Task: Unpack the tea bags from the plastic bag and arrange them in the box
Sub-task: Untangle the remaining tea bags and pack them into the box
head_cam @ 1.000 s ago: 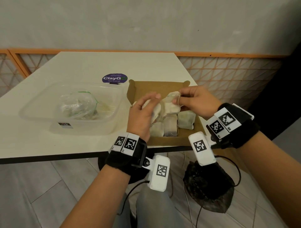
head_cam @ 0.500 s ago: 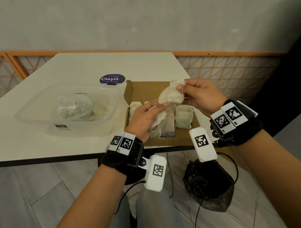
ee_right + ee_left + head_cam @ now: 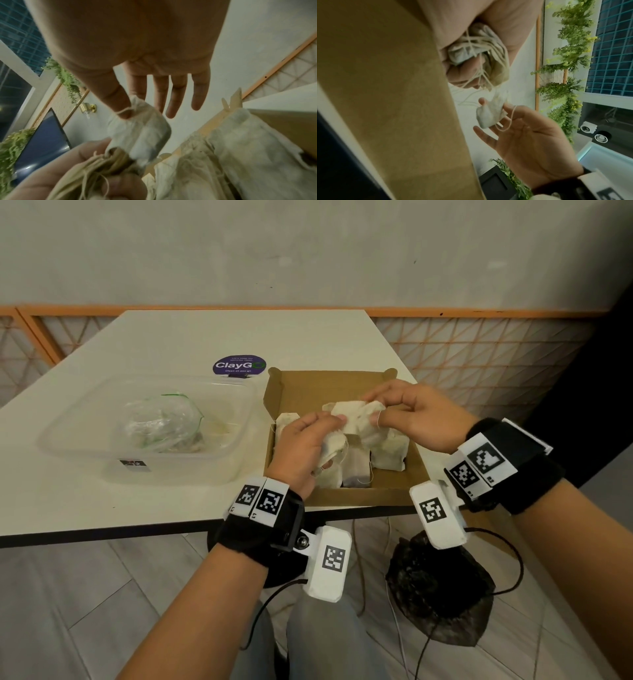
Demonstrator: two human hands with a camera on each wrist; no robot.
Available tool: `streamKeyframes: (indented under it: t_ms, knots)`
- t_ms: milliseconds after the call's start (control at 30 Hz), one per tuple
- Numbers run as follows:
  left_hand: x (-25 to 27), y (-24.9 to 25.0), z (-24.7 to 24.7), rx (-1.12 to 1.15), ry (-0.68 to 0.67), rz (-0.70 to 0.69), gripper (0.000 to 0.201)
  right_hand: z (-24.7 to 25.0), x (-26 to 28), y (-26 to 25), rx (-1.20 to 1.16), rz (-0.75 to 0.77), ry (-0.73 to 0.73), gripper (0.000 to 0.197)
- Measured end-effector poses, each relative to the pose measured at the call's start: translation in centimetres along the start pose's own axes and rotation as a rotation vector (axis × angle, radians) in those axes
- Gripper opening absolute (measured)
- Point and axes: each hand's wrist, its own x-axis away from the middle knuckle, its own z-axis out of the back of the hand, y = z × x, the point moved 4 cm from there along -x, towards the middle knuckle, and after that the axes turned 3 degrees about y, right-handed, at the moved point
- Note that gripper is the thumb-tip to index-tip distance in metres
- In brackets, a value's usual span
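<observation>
An open brown cardboard box (image 3: 346, 386) sits at the table's front right with several pale tea bags (image 3: 390, 451) lying in it. Above the box my left hand (image 3: 308, 440) grips a bunch of tea bags (image 3: 467, 54) with tangled strings (image 3: 96, 167). My right hand (image 3: 394, 412) pinches one tea bag (image 3: 356, 419) between thumb and index finger, its string looped over the thumb (image 3: 123, 111); the other fingers are straight. That bag (image 3: 488, 115) still touches the bunch. A crumpled clear plastic bag (image 3: 161, 422) with a green zip lies in a clear tub (image 3: 212, 470) at left.
The white table (image 3: 205, 337) ends close to me at its dark front edge (image 3: 102, 534). A purple ClayGo sticker (image 3: 239, 365) lies behind the tub. A dark bag (image 3: 438, 590) and cables lie on the floor below. An orange-framed lattice panel (image 3: 479, 354) backs the table.
My right hand has lowered its tea bag from above the box's back flap down to the left hand's bunch. The left hand has risen slightly to meet it.
</observation>
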Motion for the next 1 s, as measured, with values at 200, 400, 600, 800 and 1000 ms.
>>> streamKeyframes:
  t_ms: [200, 400, 600, 800, 1000]
  knots:
    - [0.2, -0.5, -0.8, -0.198, -0.109, 0.002, 0.051, -0.5, -0.2, -0.9, 0.257, 0.022, -0.247, 0.019]
    - [0.4, 0.0, -1.0, -0.145, -0.134, 0.004, 0.013, -0.3, -0.3, -0.9, 0.299, 0.046, -0.248, 0.010]
    - [0.5, -0.1, -0.9, -0.163, -0.087, -0.065, 0.012, -0.3, -0.4, 0.0, 0.067, 0.007, -0.139, 0.017]
    - [0.8, 0.3, -0.8, -0.070, -0.075, -0.062, 0.012, -1.3, 0.0, 1.0, -0.258, -0.102, -0.060, 0.021]
    - [0.3, 0.6, 0.6, 0.255, 0.043, -0.043, 0.010, -1.9, 1.3, 3.3, -0.341, -0.206, 0.058, 0.009]
